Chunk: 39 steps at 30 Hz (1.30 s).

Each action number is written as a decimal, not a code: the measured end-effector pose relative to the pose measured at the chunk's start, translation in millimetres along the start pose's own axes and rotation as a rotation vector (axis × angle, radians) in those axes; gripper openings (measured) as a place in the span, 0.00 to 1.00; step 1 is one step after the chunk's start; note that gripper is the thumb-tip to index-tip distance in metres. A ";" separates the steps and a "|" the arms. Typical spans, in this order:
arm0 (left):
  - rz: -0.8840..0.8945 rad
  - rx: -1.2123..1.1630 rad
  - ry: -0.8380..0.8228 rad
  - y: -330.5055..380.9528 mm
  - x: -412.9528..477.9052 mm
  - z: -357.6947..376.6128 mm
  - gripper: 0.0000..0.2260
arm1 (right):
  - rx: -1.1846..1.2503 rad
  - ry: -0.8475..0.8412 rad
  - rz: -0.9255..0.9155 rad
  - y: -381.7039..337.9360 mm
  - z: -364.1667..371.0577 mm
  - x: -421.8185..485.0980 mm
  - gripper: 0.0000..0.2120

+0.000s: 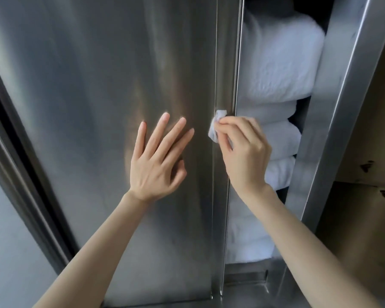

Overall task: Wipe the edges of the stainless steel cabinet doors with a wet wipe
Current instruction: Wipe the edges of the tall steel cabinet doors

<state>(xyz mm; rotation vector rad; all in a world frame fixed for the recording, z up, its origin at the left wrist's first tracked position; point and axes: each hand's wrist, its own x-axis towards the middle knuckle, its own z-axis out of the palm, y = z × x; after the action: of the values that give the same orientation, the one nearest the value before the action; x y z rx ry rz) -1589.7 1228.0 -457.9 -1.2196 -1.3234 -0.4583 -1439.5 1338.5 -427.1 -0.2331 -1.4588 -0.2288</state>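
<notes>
The left hand (158,163) lies flat with fingers spread on the stainless steel cabinet door (87,85), bracing a panel that looks stiff, smooth and likely slippery. At that door's right edge (225,74), about mid-height, sits the wet wipe (216,127) — a small, soft, crumpled wad, light and limp, best pinched in a bunch so it wraps the narrow fold. The right hand (245,152) pinches it in curled fingertips against the edge. Folded white towels (280,63) fill the opening, beside the second door (342,96), which stands ajar.
</notes>
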 end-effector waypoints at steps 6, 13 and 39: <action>-0.042 0.049 -0.034 8.4 -8.9 3.8 0.31 | 0.033 -0.093 0.090 -7.0 -10.5 -78.4 0.06; -0.143 0.026 -0.064 32.7 -34.5 5.6 0.31 | 0.110 -0.105 0.052 -1.1 -13.1 -86.0 0.03; -0.088 0.129 -0.032 68.2 -110.9 29.9 0.30 | 0.096 -0.224 0.231 -11.9 -43.8 -307.5 0.04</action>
<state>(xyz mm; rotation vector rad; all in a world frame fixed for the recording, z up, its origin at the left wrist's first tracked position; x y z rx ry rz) -1576.8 1238.4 -590.4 -1.0687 -1.4165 -0.4108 -1431.5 1318.0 -737.1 -0.3551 -1.6448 0.0568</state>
